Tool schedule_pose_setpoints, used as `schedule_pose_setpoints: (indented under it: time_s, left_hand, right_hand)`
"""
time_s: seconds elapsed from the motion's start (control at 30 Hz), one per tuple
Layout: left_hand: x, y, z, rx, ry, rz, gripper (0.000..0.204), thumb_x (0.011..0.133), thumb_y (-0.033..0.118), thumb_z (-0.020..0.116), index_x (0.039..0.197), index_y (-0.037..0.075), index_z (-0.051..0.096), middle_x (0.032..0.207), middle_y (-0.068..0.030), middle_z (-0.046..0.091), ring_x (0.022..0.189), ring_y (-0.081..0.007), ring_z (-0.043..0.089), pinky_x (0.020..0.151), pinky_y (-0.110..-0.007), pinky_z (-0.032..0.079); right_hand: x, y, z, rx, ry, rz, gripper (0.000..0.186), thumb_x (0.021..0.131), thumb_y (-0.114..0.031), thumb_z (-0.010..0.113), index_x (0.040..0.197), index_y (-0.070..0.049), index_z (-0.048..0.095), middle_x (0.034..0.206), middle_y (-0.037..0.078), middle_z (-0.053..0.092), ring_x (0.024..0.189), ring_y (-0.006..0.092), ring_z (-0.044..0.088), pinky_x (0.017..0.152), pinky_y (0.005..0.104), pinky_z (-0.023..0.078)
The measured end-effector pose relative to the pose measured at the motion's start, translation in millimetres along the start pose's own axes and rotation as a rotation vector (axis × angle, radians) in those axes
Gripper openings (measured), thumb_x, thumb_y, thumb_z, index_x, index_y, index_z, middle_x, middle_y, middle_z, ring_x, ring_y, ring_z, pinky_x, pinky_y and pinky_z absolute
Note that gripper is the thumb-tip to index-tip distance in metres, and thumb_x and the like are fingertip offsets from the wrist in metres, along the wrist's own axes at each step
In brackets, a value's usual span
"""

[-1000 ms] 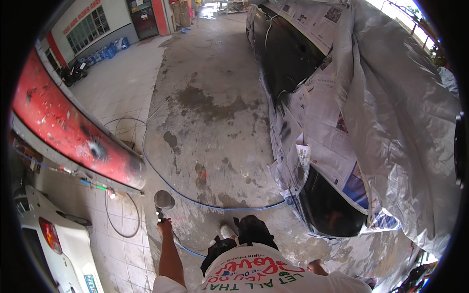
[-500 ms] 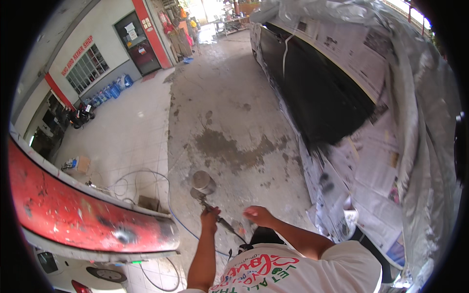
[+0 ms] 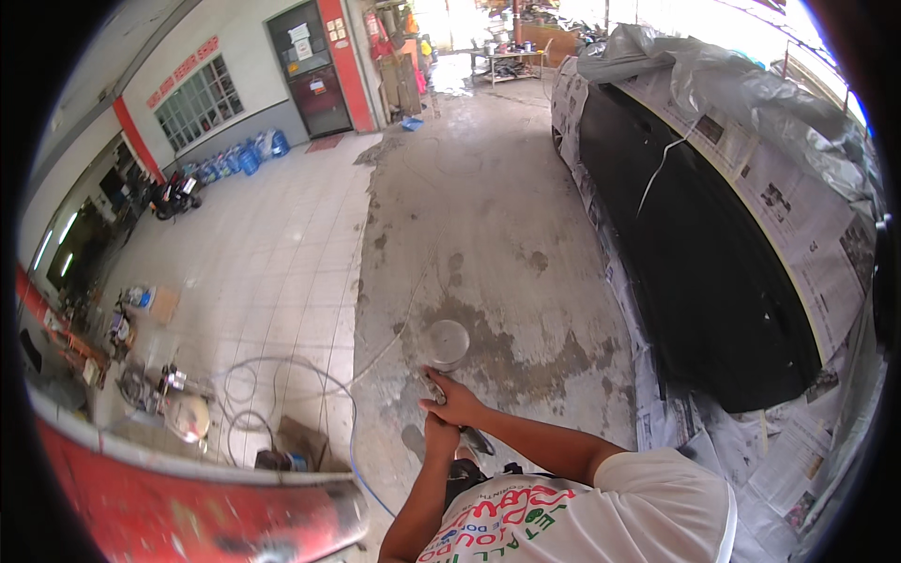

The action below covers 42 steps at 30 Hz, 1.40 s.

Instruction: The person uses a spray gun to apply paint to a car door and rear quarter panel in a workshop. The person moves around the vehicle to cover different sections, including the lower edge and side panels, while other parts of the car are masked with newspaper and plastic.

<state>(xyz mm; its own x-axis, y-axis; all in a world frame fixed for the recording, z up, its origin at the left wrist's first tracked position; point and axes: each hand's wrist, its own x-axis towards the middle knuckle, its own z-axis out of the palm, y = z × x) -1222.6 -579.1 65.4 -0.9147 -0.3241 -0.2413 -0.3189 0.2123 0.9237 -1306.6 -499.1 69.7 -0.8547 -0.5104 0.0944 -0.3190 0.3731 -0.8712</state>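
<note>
A spray gun (image 3: 433, 383) with a round metal cup (image 3: 448, 343) is held out in front of me over the concrete floor. My left hand (image 3: 441, 436) is closed low around its handle, partly covered by the other hand. Just above it, my right hand (image 3: 460, 403) grips the body of the gun below the cup; the two hands touch. To my right stands a car with a matte black side panel (image 3: 694, 244), apart from the gun. Newspaper (image 3: 798, 206) and silver plastic sheeting (image 3: 732, 80) mask the areas around that panel.
A blue air hose (image 3: 353, 422) loops across the floor at my left. Close by, a scuffed red panel (image 3: 206, 516) fills the lower left corner. A cardboard box (image 3: 302, 439) lies beside the hose. Blue water bottles (image 3: 249, 158) line the far wall near a door (image 3: 310, 70).
My right hand has come left onto the spray gun, where it was apart before. The view has shifted: the red panel sits lower and the black panel farther right.
</note>
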Motion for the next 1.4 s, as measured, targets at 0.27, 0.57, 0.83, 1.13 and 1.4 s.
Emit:
schedule_pose_setpoints:
  time_s: [0.27,0.57,0.83,1.13,1.4]
  left_hand:
    - [221.3,50.5,-36.0,-0.399,-0.454,0.019,0.076,0.084,-0.009,0.073,0.143,0.006,0.028,0.144,-0.0137,0.051,0.128,-0.0263,0.055,0.1,-0.038,0.05]
    - [480.0,88.1,29.2,-0.372,-0.39,0.236,0.088,0.075,-0.011,0.08,0.139,0.014,0.025,0.136,-0.0116,0.041,0.12,-0.0232,0.055,0.084,-0.033,0.056]
    - [736.2,168.7,77.3,-0.219,-0.608,-0.037,0.012,0.091,0.008,0.072,0.096,0.0,0.064,0.072,-0.0043,0.064,0.065,-0.0131,0.063,0.061,-0.029,0.051]
    - [1009.2,259.0,163.6,0.392,-0.599,0.91,0.026,0.088,0.021,0.073,0.105,0.002,0.068,0.086,-0.0142,0.072,0.078,-0.0334,0.072,0.066,-0.041,0.054]
    - [1159.4,301.7,293.7,0.78,-0.968,1.156,0.031,0.083,0.029,0.08,0.104,0.008,0.07,0.093,-0.0155,0.074,0.084,-0.038,0.072,0.068,-0.046,0.055]
  right_hand:
    - [227.8,54.7,-46.5,0.167,0.277,-0.057,0.067,0.1,-0.026,0.066,0.16,-0.024,0.036,0.11,0.015,0.069,0.091,0.0206,0.067,0.079,0.0354,0.055]
    - [465.5,98.7,-155.7,0.55,0.461,0.448,0.061,0.1,-0.027,0.065,0.155,-0.016,0.042,0.13,0.023,0.061,0.121,0.0338,0.058,0.099,0.0375,0.047]
    - [709.2,144.5,-250.9,0.473,0.873,0.072,0.063,0.099,-0.014,0.066,0.156,-0.02,0.04,0.138,0.019,0.061,0.127,0.0323,0.06,0.105,0.0376,0.045]
    - [871.5,234.3,-364.8,0.396,1.403,0.063,0.064,0.097,-0.002,0.062,0.156,-0.012,0.039,0.155,0.018,0.047,0.147,0.0333,0.04,0.118,0.0393,0.033]
    - [935.9,316.9,-435.9,0.251,2.01,0.364,0.062,0.102,-0.014,0.062,0.158,-0.016,0.037,0.146,0.016,0.054,0.131,0.0282,0.055,0.11,0.038,0.04]
